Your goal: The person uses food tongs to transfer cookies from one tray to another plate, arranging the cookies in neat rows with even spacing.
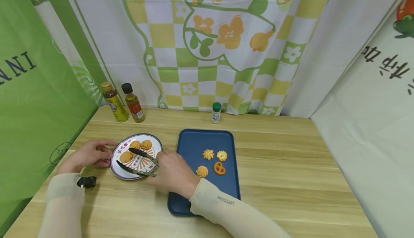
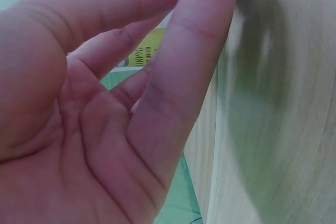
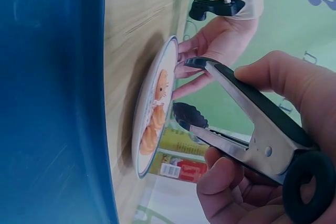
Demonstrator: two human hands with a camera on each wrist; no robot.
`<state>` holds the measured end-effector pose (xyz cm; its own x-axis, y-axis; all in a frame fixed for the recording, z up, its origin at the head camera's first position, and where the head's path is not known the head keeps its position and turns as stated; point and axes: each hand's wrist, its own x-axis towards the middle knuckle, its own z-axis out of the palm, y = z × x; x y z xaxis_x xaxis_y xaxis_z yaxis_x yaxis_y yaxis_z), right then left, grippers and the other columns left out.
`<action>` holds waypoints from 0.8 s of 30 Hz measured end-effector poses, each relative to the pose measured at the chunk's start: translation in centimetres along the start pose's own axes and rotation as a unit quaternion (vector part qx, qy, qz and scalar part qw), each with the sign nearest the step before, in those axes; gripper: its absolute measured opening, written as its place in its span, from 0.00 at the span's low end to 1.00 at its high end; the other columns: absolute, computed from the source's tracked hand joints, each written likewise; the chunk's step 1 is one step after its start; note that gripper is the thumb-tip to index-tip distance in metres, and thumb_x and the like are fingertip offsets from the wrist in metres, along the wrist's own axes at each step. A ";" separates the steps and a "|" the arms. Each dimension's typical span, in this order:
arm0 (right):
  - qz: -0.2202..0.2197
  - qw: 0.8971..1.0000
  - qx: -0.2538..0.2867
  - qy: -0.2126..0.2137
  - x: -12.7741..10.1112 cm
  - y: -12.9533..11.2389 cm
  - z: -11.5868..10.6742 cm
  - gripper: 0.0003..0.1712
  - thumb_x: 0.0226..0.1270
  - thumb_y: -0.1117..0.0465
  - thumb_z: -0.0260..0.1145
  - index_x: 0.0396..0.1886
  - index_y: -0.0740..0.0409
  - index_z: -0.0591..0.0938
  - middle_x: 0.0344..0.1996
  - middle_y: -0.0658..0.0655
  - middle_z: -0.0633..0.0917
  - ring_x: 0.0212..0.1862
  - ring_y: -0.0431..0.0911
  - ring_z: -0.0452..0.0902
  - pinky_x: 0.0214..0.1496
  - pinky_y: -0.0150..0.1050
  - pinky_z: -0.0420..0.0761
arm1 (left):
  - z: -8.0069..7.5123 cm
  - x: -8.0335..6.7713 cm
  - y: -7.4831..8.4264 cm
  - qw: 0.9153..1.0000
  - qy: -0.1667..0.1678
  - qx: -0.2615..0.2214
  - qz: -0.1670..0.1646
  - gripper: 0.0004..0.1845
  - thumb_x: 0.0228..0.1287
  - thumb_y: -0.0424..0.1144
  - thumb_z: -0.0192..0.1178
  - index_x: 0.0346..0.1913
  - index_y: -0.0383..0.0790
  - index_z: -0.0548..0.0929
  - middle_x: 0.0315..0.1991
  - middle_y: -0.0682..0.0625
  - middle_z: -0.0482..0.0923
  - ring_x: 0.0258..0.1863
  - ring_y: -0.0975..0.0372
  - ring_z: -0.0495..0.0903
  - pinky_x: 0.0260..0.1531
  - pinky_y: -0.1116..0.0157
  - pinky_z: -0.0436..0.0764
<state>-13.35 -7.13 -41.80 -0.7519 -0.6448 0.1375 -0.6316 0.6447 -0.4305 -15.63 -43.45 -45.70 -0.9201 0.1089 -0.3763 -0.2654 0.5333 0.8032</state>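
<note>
- The left hand (image 1: 88, 154) rests on the wooden table (image 1: 291, 166) at the left rim of the plate (image 1: 118, 168); its fingers are loosely bent and touch the plate's edge, curled round nothing. The right wrist view shows those fingertips against the rim.
- A small black clip (image 1: 86, 182) sits on the left sleeve at the wrist.
- Behind the plate, near the curtain, stand two bottles side by side: a yellow-capped bottle (image 1: 114, 102) and, just to its right, a black-capped bottle (image 1: 133, 103).
- The plate lies left of the tray, not touching it, and carries three cookies: a round brown cookie (image 1: 126, 157) at the left and two swirled cookies (image 1: 141, 145) at the back.
- The tongs (image 1: 137, 163) reach over the plate, pointing left, with their arms spread; the round brown cookie lies between the tips, and I cannot tell whether they touch it.
- The right hand (image 1: 173, 173) grips the tongs' handle end, fingers curled round both arms, at the plate's right edge.
- The blue tray (image 1: 194, 141) lies right of the plate and holds four cookies (image 1: 213, 162) near its middle; the right forearm crosses its near left corner.
- A small green-capped jar (image 1: 216, 112) stands behind the tray, by the curtain.
</note>
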 end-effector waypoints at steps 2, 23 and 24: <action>0.001 1.000 0.009 0.002 -0.5 0.1 -0.3 0.22 0.60 0.46 0.85 0.40 0.57 0.87 0.35 0.48 0.81 0.35 0.38 0.73 0.31 0.27 0.74 | 0.0 0.0 -0.1 1.000 0.001 0.001 0.000 0.33 0.82 0.25 0.58 0.83 0.19 0.62 0.53 0.37 0.83 0.40 0.61 0.89 0.44 0.63 0.98; 0.038 0.998 0.053 0.009 -7.0 2.6 -3.8 0.25 0.58 0.51 0.84 0.51 0.59 0.90 0.41 0.49 0.85 0.38 0.38 0.73 0.37 0.28 0.79 | 0.1 -0.2 0.1 1.000 0.004 0.002 0.001 0.33 0.82 0.25 0.59 0.82 0.19 0.62 0.53 0.37 0.83 0.40 0.62 0.89 0.45 0.63 0.98; 0.043 0.998 0.054 0.009 -7.3 2.8 -3.9 0.25 0.58 0.51 0.84 0.51 0.59 0.90 0.41 0.49 0.86 0.38 0.38 0.74 0.37 0.28 0.80 | 0.1 -0.2 0.1 1.000 0.004 0.002 0.000 0.33 0.82 0.25 0.59 0.82 0.19 0.62 0.53 0.37 0.83 0.40 0.62 0.89 0.45 0.63 0.98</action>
<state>-10.32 1.00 -40.56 -0.8059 -0.5812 0.1125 -0.5421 0.6481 -0.5349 -15.43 -43.34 -45.55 -0.9226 0.1019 -0.3722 -0.2639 0.5372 0.8011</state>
